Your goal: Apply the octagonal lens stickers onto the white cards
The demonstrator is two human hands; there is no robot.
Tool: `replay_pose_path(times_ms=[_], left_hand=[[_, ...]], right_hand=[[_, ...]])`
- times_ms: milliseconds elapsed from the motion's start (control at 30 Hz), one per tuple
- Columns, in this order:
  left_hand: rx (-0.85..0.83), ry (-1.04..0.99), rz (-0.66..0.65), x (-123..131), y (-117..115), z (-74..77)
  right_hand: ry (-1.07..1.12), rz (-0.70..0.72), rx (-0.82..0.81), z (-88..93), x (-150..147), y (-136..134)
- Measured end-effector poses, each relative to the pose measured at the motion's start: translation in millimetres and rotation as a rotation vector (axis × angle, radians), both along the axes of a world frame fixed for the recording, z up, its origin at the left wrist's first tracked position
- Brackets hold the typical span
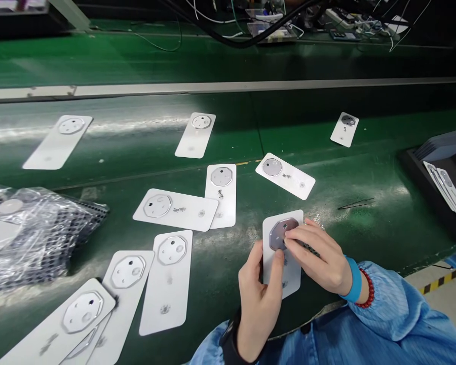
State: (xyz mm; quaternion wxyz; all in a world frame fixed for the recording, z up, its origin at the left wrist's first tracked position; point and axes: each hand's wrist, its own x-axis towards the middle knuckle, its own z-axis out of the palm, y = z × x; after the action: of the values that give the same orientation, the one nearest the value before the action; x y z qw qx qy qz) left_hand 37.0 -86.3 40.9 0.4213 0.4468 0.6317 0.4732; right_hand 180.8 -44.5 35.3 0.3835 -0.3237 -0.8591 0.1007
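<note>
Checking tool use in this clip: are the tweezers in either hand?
No: the left hand and right hand both hold a white card, while the tweezers lie apart on the green belt.

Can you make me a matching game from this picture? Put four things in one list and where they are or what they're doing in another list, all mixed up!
Things:
1. Left hand
2. Right hand
3. Tweezers
4. Clear plastic bag

What or where:
A. Lying on the green mat, right of the hands
B. Bunched at the left edge of the view
C. Touching the silver octagon
D. Holding the white card

Right pairs: 1-D, 2-C, 3-A, 4-B
</note>
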Motion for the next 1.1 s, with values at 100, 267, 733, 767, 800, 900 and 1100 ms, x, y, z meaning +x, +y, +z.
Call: replay_pose_path(times_ms=[100,267,733,767,800,900,1100], left_hand=[[0.007,-0.001,0.007,1,1,1.3],[-0.005,-0.019,0.035,2,3,3.5],[-0.099,-0.076,0.107,2,9,0.2],[-0.101,-0.07,0.109,-1,10,-1.1],[-0.1,-0.054,0.126,-6,11,-3.0],[-0.111,0.02,0.239,-31,16,-12.9],[-0.152,0.145,0.224,-67,15,-40.7]], right_hand=[[-0.079,0.023,0.056,1.7,3,-2],[-0.14,0.014,0.106,-6.2,4,-8],[0.446,-0.027,-0.695,-10.5,-3,1],[0.467,0.019,-0.732,-11.7,-2,4],[0.466,0.038,-0.735,-13.5,0,7],[0.3,-0.013,-0.606,-25.0,13,13],[-0.201,-0.021,-0.366,-64.9,32,12]])
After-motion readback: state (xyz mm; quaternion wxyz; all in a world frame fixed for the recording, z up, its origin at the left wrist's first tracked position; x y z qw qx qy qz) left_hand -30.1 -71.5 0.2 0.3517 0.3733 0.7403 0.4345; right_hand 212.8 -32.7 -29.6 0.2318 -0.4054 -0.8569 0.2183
